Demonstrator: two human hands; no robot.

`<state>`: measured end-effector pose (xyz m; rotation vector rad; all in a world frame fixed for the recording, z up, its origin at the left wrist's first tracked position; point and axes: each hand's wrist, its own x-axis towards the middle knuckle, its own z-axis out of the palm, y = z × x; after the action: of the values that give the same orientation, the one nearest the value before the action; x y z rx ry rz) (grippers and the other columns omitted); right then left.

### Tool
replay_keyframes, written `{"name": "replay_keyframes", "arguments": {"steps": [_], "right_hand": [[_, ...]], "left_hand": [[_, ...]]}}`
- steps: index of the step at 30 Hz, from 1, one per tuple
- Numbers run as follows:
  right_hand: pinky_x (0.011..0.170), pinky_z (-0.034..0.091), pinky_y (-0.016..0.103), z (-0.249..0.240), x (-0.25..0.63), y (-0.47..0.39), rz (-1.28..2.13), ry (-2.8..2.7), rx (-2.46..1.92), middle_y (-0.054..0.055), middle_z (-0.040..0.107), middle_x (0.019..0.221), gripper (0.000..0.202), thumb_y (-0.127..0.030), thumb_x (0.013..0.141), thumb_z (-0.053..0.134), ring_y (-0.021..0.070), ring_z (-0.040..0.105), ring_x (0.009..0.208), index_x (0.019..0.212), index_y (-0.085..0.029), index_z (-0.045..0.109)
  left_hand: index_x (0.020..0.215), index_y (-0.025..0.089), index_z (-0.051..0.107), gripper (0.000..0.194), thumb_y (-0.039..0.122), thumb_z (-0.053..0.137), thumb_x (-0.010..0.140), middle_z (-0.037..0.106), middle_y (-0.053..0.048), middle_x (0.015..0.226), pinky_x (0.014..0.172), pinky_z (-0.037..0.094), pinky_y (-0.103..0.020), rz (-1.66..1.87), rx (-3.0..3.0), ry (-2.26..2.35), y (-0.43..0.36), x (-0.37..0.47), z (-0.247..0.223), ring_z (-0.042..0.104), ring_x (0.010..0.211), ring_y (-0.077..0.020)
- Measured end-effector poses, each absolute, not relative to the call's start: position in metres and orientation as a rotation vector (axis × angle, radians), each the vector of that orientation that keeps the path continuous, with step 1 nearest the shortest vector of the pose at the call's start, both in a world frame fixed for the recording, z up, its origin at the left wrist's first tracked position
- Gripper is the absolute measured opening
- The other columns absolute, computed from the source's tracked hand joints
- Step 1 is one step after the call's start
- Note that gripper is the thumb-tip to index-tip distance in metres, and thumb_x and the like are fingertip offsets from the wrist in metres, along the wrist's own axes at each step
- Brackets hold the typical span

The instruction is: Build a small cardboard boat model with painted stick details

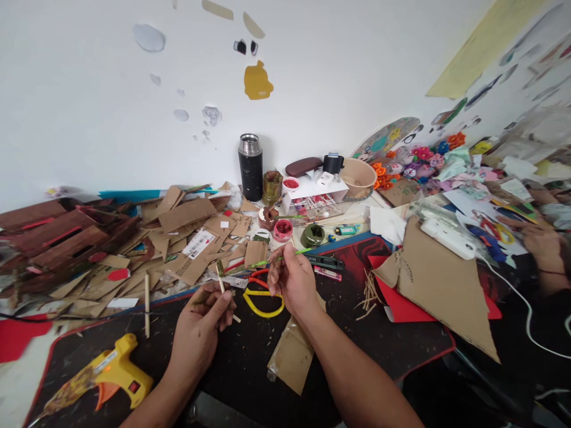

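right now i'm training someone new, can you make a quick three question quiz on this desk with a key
1. What does each hand hold, the left hand and the right hand?
2. True or false: in the picture, the yellow glue gun lies to the left of both hands.
3. What colour is the body of the flask by the wall? A) red B) black C) white

Key:
1. Left: a thin pale stick; right: a green-handled brush.
2. True.
3. B.

Left hand (203, 318) holds stick (220, 282); right hand (295, 279) holds paintbrush (259, 263)
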<state>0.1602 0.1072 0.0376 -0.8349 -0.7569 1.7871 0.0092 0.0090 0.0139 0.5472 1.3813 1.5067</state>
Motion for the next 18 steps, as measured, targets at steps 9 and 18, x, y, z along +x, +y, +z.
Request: {"name": "replay_keyframes", "arguments": {"steps": [9, 18], "right_hand": [[0.031, 0.030, 0.018, 0.0357, 0.1596, 0.1066, 1.775, -0.778, -0.824, -0.006, 0.052, 0.045, 0.059, -0.075, 0.085, 0.075, 0.0093, 0.047, 0.032, 0.073, -0.019, 0.063], [0.031, 0.029, 0.017, 0.0390, 0.1606, 0.1068, 1.767, -0.762, -0.848, -0.005, 0.057, 0.050, 0.060, -0.077, 0.081, 0.078, 0.0089, 0.049, 0.033, 0.076, -0.019, 0.064]], "left_hand": [[0.086, 0.020, 0.060, 0.049, 0.050, 0.096, 0.070, 0.066, 0.004, 0.064, 0.042, 0.036, -0.018, 1.523, 0.530, 1.374, 0.0101, 0.0110, 0.0171, 0.052, 0.047, -0.0087], [0.088, 0.021, 0.061, 0.045, 0.047, 0.094, 0.074, 0.066, 0.004, 0.066, 0.043, 0.037, -0.020, 1.500, 0.545, 1.379, 0.0083, 0.0095, 0.0115, 0.052, 0.048, -0.0094]]}}
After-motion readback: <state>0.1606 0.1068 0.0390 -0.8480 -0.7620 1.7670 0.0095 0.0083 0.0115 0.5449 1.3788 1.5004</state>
